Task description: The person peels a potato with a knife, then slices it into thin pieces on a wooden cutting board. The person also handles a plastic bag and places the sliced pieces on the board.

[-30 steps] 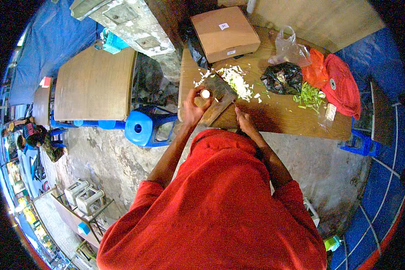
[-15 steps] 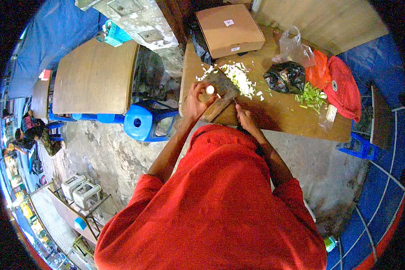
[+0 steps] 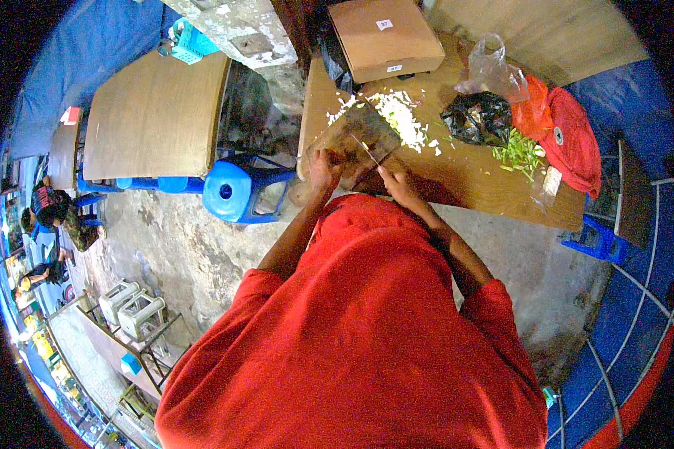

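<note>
Cutting board at the wooden table's near edge

Cutting board (image 3: 352, 142) lies on the table (image 3: 472, 176), beside chopped white pieces (image 3: 398, 116). Left hand (image 3: 324, 168) curls on the board, its contents hidden. Right hand (image 3: 398, 184) grips what appears to be a knife (image 3: 368, 148)

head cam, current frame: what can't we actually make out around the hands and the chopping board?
Head view only:
- Left hand: whatever it holds is hidden by its own fingers.
- Right hand: grip on the knife too small to read; the blade is a thin line.
- Chopping board: near edge covered by both hands.
- White chopped pieces: too small to identify.
- Black plastic bag: contents hidden.
- Cardboard box: closed.
</note>
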The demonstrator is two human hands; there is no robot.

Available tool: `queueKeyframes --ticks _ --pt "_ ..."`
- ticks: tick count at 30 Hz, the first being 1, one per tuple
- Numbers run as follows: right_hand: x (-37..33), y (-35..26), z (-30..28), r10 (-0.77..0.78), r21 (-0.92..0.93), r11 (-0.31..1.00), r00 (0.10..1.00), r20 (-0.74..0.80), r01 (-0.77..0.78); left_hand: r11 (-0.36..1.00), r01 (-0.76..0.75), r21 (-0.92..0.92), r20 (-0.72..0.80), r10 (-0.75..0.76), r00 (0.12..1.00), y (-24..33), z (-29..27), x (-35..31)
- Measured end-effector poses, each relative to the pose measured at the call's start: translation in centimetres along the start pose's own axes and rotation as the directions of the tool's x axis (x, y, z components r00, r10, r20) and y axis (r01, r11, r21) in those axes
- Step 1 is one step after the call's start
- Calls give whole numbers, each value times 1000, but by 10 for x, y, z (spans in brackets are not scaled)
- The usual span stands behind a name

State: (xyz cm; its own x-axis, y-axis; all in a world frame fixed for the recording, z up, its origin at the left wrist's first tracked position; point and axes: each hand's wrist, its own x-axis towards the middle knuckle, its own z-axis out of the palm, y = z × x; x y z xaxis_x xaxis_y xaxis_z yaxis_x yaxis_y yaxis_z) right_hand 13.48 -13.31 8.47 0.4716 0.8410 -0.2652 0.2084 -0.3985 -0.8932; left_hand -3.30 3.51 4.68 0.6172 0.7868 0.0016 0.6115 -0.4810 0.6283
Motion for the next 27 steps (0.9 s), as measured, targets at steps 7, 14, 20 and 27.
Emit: queueKeyframes --ticks 7,14,20,27 --pt "12 -14 11 -49 -34 998 994 99 53 941 26 337 75 -55 996 21 7 -8" --pt "16 3 24 -25 -225 973 989 144 57 891 8 454 145 -82 986 33 3 -9" --pt "15 -2 20 66 -328 945 975 214 8 773 -111 625 -99 219 971 29 9 -15" --pt "7 -23 16 4 -312 949 985 171 50 813 -98 574 191 -17 981 33 3 -3"
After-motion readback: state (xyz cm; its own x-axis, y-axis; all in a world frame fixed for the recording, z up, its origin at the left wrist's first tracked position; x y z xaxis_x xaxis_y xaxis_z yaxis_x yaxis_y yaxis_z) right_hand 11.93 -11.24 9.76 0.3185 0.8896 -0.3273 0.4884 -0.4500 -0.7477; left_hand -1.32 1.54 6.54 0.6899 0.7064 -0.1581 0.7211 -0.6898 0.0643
